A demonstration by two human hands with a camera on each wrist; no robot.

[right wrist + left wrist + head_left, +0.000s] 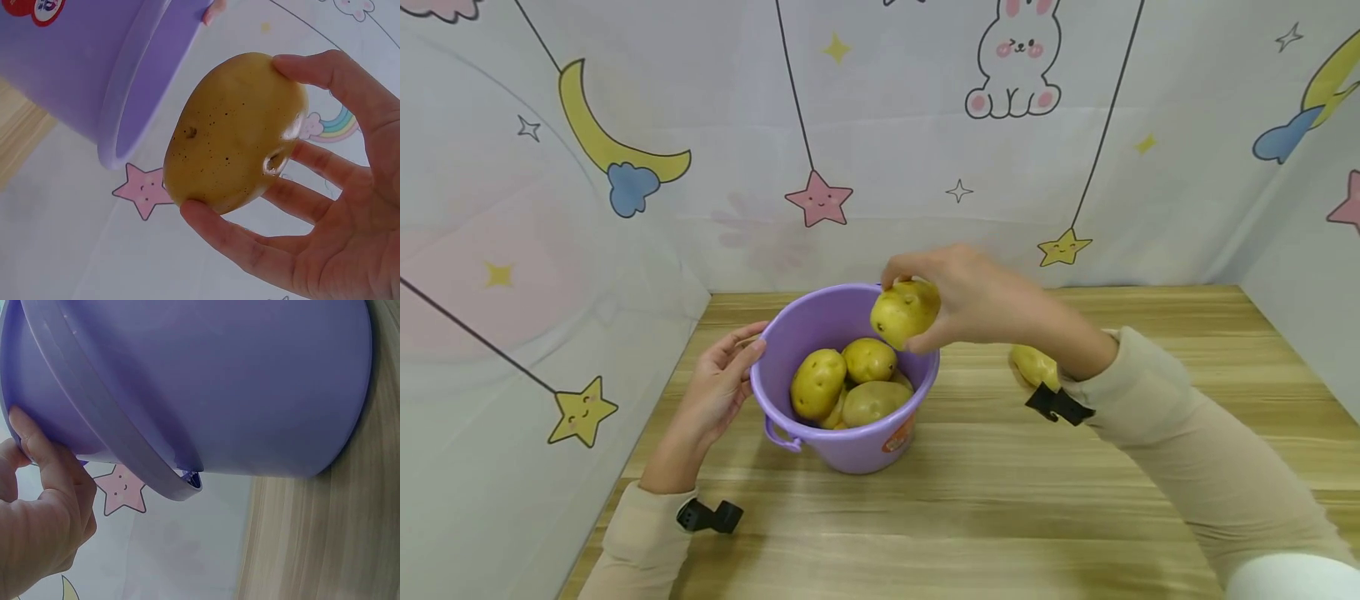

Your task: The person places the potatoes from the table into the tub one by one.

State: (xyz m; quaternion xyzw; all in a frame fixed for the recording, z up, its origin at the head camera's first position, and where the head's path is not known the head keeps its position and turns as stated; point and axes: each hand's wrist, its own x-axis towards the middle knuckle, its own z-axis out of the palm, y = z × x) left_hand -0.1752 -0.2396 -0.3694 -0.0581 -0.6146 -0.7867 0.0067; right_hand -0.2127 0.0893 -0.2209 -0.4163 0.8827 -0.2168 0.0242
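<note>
A purple bucket [857, 454] stands on the wooden table with several potatoes [817, 383] inside. My left hand [718, 383] grips the bucket's rim on its left side; in the left wrist view the fingers of that hand [47, 506] curl over the rim. Above the bucket's right rim, my right hand [962, 292] holds a potato [904, 315] between thumb and fingers. The right wrist view shows this potato [234, 134] close up, speckled and with small eyes, pinched by the right hand [331, 200] beside the bucket's opening.
Another potato [1033, 365] lies on the table [1000, 500] to the right, partly hidden behind the right forearm. The bucket's handle [106, 419] hangs down its side. A white cloth [887, 108] with cartoon prints encloses the back and both sides.
</note>
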